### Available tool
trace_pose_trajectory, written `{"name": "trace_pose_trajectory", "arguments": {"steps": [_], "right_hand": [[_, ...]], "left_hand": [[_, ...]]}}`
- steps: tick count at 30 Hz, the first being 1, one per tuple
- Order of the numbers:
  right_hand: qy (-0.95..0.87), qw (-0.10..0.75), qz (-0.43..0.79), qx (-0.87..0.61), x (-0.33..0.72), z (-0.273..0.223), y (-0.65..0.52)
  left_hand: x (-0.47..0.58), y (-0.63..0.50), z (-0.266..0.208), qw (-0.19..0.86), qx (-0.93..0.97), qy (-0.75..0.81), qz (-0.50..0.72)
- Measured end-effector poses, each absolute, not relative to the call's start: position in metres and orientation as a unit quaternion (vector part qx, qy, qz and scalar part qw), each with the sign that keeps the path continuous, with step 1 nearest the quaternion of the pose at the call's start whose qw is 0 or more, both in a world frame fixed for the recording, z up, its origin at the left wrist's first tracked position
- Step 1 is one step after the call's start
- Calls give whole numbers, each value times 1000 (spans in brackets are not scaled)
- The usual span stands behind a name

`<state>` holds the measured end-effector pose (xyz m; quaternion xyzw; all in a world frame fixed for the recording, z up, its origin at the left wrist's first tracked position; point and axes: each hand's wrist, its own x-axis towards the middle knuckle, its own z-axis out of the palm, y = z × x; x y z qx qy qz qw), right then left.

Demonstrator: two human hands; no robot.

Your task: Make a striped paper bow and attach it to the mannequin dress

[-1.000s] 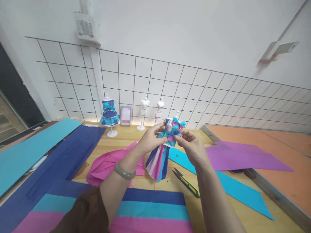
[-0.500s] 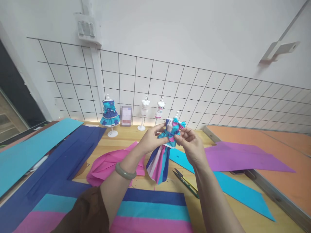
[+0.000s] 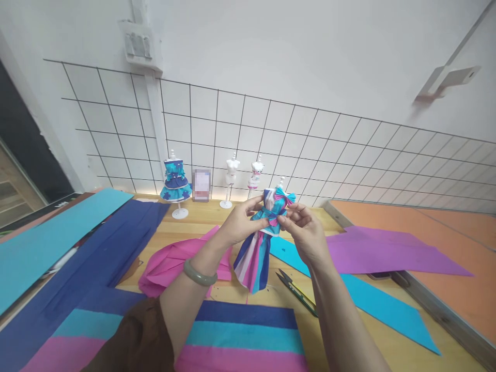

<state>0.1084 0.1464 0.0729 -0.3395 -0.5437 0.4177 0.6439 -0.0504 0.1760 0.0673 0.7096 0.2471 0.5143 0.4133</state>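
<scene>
Between my two hands a small mannequin wears a doll dress [image 3: 253, 258] with blue, pink, white and teal stripes and a teal waist ruffle. A teal and pink bow [image 3: 285, 196] sits at its upper right, and a second bow [image 3: 273, 219] lies at the waist. My left hand [image 3: 244, 222] wraps the dress at its left side, thumb pressed on the waist. My right hand [image 3: 304, 227] pinches the right end of the waist bow. Just below, thread snips [image 3: 296, 293] lie on the wooden table [image 3: 170, 230].
Pink cloth [image 3: 166, 266], striped fabric [image 3: 244, 336], dark blue fabric [image 3: 127, 232] and teal sheets [image 3: 387, 310] lie around. At the back stand a dressed mannequin [image 3: 175, 181] and two small white ones [image 3: 231, 173]. A purple sheet [image 3: 399, 250] overlaps the orange board [image 3: 457, 227] at right.
Almost nothing differs. Both hands keep their hold at the waist, and the waist bow looks slightly more covered by my right fingers.
</scene>
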Motion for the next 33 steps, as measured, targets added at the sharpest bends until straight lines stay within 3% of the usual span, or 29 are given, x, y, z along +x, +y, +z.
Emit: {"name": "trace_pose_trajectory", "arguments": {"steps": [25, 33], "right_hand": [[-566, 640, 382, -351, 99, 74, 144], [-556, 624, 430, -342, 99, 69, 146]], "left_hand": [[-50, 172, 71, 481, 692, 195, 502], [-48, 179, 63, 496, 662, 204, 524]]}}
